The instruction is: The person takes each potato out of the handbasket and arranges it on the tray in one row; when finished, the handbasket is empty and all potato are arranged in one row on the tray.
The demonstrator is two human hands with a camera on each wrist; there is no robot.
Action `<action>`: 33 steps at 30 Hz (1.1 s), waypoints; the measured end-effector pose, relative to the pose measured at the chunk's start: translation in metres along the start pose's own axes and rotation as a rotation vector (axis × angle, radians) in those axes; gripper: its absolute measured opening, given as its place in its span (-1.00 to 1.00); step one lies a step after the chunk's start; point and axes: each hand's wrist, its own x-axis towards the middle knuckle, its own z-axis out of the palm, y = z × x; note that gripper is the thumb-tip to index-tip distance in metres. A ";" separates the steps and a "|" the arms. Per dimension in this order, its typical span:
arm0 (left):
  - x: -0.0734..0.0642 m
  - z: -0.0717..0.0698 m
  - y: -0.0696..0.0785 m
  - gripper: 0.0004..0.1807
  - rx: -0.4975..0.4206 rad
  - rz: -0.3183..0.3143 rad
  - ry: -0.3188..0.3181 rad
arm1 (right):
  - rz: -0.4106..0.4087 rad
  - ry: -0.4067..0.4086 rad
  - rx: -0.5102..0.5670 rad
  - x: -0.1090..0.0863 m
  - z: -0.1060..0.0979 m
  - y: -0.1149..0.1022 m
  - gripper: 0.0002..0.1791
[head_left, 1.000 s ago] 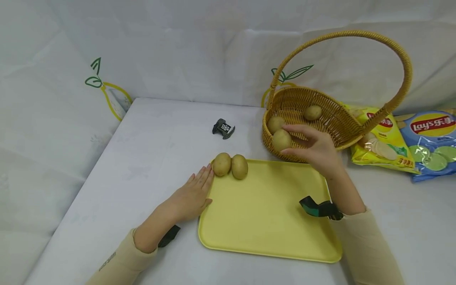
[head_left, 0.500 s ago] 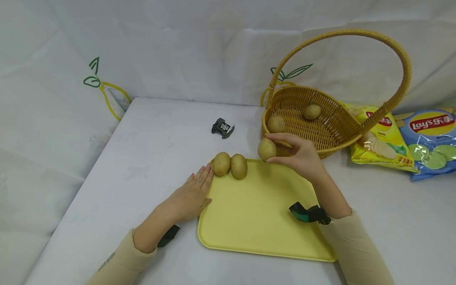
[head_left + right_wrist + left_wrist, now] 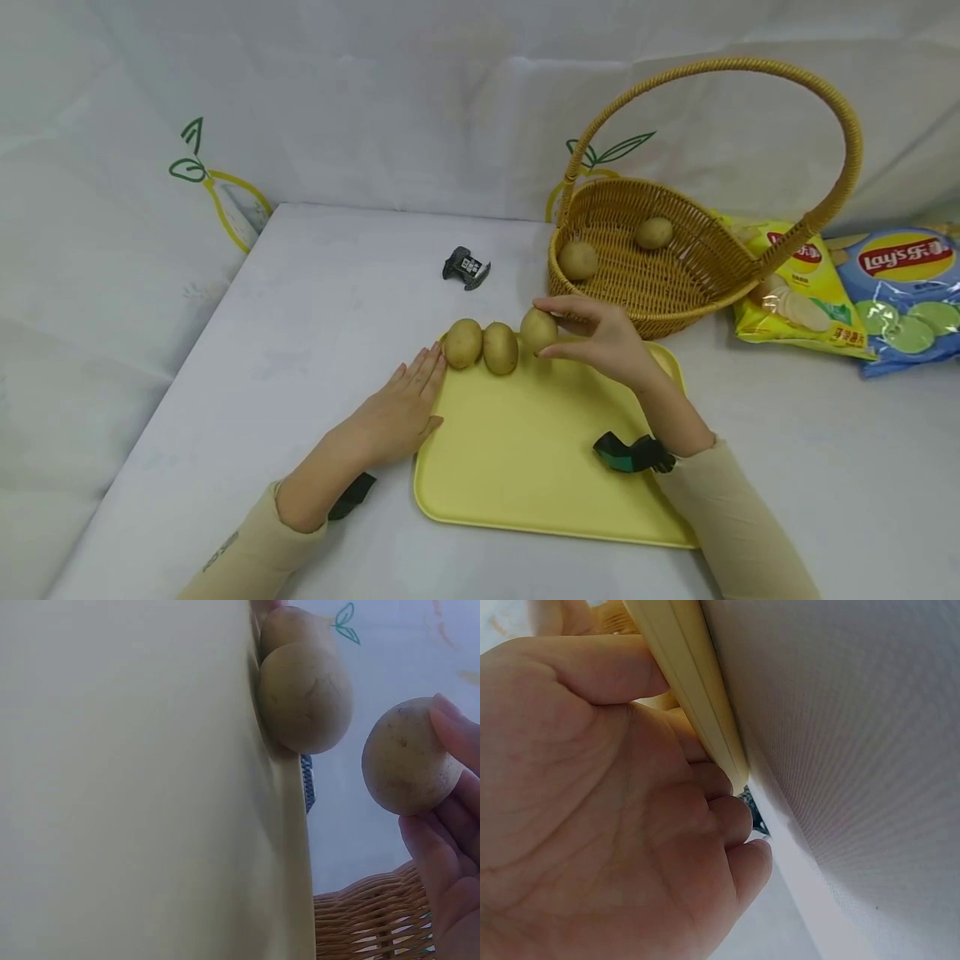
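Observation:
My right hand (image 3: 607, 343) pinches a potato (image 3: 538, 331) between thumb and fingers over the far edge of the yellow tray (image 3: 540, 467). In the right wrist view this potato (image 3: 411, 757) is held off the tray surface. Two more potatoes sit side by side in the tray's far left corner, a left one (image 3: 463, 343) and a right one (image 3: 500, 348). Flat along the tray's left edge lies my left hand (image 3: 397, 417), its fingers extended and touching the rim. The left wrist view shows its palm (image 3: 615, 802) against the tray's side (image 3: 694, 690).
Behind the tray stands a wicker basket (image 3: 660, 320) with a tall handle, holding two potatoes, one at its left (image 3: 578, 261) and one farther back (image 3: 654, 233). Yellow (image 3: 802, 292) and blue (image 3: 907, 292) chip bags lie to its right. A small black item (image 3: 467, 268) lies left of the basket.
My right hand has carried the potato from the basket's front rim leftward and toward me, to beside the two potatoes on the tray. The left hand has stayed on the tray's edge.

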 end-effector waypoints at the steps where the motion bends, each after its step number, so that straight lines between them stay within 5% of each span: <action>1: 0.000 0.000 0.000 -0.25 -0.003 0.001 0.002 | 0.008 -0.003 -0.005 0.000 0.001 0.001 -0.42; 9: 0.000 0.000 -0.001 -0.25 -0.005 0.005 0.004 | 0.150 -0.072 -0.024 0.000 0.004 0.004 -0.40; 33: -0.001 -0.002 -0.001 -0.26 -0.011 0.009 0.000 | 0.313 -0.153 -0.028 0.000 0.004 0.015 -0.39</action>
